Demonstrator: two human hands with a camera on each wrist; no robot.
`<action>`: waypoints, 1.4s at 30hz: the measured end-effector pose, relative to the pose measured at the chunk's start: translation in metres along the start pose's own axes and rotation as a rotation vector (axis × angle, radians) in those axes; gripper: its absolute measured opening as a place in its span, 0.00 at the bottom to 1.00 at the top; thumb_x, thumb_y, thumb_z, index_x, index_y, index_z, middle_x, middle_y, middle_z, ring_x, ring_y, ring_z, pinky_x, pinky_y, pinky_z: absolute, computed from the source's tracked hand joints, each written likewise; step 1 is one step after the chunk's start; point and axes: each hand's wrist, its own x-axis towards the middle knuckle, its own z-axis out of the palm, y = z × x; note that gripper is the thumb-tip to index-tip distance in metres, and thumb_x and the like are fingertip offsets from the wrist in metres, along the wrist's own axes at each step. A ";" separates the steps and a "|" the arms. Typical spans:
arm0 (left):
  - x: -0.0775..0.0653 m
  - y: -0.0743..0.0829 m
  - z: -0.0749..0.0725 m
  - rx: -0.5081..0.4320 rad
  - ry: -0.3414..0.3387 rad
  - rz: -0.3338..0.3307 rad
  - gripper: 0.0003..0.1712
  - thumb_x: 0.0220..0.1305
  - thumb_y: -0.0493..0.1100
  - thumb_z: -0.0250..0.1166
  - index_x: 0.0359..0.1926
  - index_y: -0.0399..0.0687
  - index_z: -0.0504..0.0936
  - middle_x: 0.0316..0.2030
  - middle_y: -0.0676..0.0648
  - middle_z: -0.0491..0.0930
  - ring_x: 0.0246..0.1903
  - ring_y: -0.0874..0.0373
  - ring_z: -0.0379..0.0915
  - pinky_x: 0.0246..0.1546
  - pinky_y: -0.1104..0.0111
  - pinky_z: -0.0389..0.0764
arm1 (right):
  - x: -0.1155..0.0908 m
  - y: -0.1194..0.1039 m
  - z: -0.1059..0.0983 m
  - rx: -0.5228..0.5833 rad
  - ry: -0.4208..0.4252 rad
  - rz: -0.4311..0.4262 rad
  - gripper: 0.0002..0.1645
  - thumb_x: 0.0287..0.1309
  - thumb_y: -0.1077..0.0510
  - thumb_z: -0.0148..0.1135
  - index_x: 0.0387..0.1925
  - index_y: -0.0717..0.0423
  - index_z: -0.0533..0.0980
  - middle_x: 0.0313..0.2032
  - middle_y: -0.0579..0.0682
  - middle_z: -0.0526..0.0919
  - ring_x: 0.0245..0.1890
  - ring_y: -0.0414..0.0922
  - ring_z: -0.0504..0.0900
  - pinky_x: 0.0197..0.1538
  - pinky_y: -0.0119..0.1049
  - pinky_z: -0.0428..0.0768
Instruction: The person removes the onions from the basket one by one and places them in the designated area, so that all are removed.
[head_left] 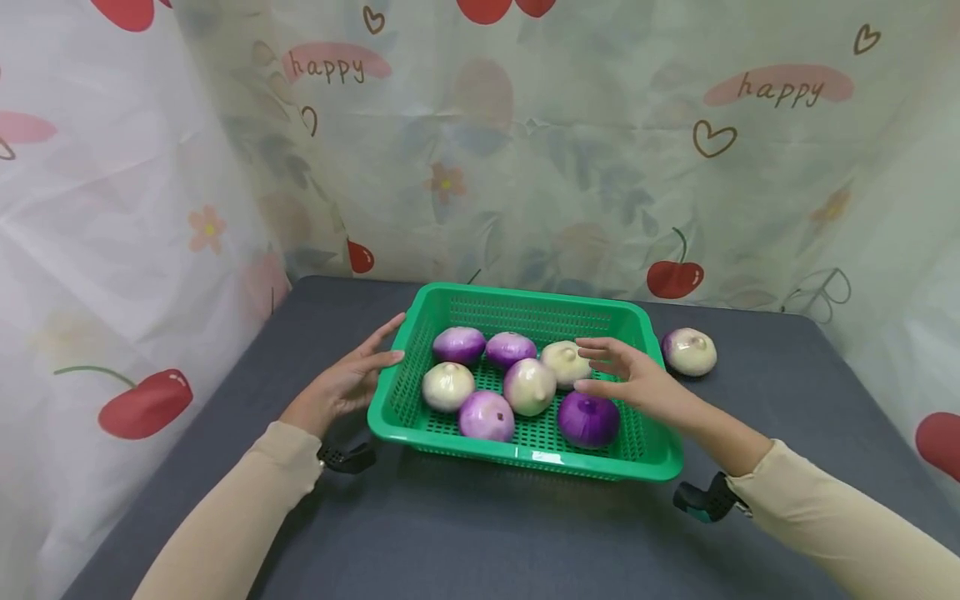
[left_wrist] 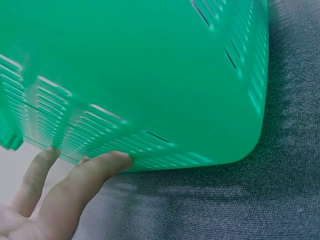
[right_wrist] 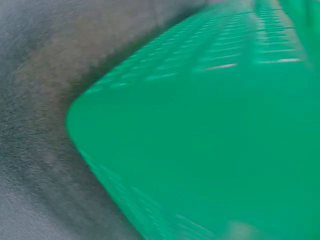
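A green plastic basket with slotted walls holds several onions, some purple and some whitish. My left hand is at the basket's left side, its fairly straight fingers against the slotted wall in the left wrist view. Over the basket's right part is my right hand, fingers spread and nothing held. Near its fingertips are a whitish onion and a dark purple onion. The right wrist view shows the basket's outer corner but no fingers.
Outside the basket, close to its right side, a purple-and-white onion lies on the dark grey table. Printed curtains hang behind the table and along both sides. Each wrist wears a black camera strap.
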 end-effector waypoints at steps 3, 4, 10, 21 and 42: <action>0.001 0.000 0.000 -0.002 -0.001 0.003 0.40 0.75 0.40 0.50 0.75 0.77 0.42 0.74 0.37 0.45 0.65 0.36 0.61 0.50 0.48 0.79 | 0.005 0.006 0.005 -0.023 -0.024 0.050 0.40 0.62 0.50 0.64 0.69 0.61 0.60 0.70 0.59 0.62 0.70 0.64 0.59 0.64 0.56 0.69; 0.001 0.000 0.001 -0.003 -0.002 0.004 0.40 0.75 0.40 0.50 0.75 0.77 0.43 0.74 0.37 0.46 0.65 0.36 0.61 0.50 0.48 0.79 | 0.006 0.007 0.007 -0.028 -0.030 0.064 0.40 0.62 0.49 0.64 0.68 0.62 0.61 0.69 0.60 0.62 0.69 0.64 0.59 0.64 0.56 0.69; 0.001 0.001 0.002 -0.006 -0.008 0.009 0.40 0.75 0.39 0.50 0.75 0.77 0.43 0.73 0.36 0.46 0.63 0.39 0.65 0.49 0.48 0.79 | 0.010 0.010 0.018 -0.073 -0.084 0.101 0.36 0.61 0.52 0.65 0.65 0.65 0.64 0.64 0.67 0.68 0.65 0.69 0.64 0.62 0.56 0.71; 0.000 0.002 0.002 -0.008 -0.014 0.011 0.40 0.75 0.39 0.50 0.75 0.77 0.42 0.73 0.36 0.47 0.62 0.40 0.67 0.48 0.48 0.80 | 0.014 0.018 0.027 -0.173 -0.245 0.092 0.36 0.50 0.55 0.74 0.60 0.60 0.72 0.58 0.60 0.73 0.58 0.57 0.70 0.59 0.52 0.74; -0.001 0.000 0.001 0.003 0.000 0.000 0.40 0.75 0.40 0.50 0.75 0.77 0.42 0.74 0.37 0.46 0.66 0.34 0.58 0.50 0.47 0.78 | 0.011 0.012 0.030 -0.223 -0.302 0.094 0.37 0.49 0.57 0.74 0.61 0.57 0.69 0.55 0.56 0.74 0.51 0.50 0.73 0.49 0.38 0.77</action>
